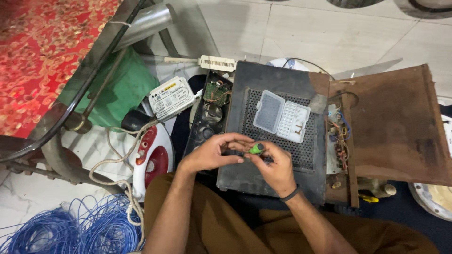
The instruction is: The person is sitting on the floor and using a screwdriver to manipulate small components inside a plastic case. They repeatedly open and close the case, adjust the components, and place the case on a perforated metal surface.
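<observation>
My left hand [213, 151] and my right hand [274, 165] meet over a dark metal cover [273, 136] with a perforated grille. Both hands grip a small green-handled screwdriver [256, 149]; my right hand holds the green handle and my left hand's fingers pinch its other end. Its tip is hidden by my fingers. Just beyond my hands, an open clear plastic bit case [281, 115] lies on the grille. A dark band circles my right wrist.
A brown wooden cabinet panel [395, 122] with exposed wiring lies at right. At left are a white and red clothes iron [153, 157], a white router [170, 98], a green bag [125, 89] and a circuit board [216, 92]. Blue cable coils [66, 230] are bottom left.
</observation>
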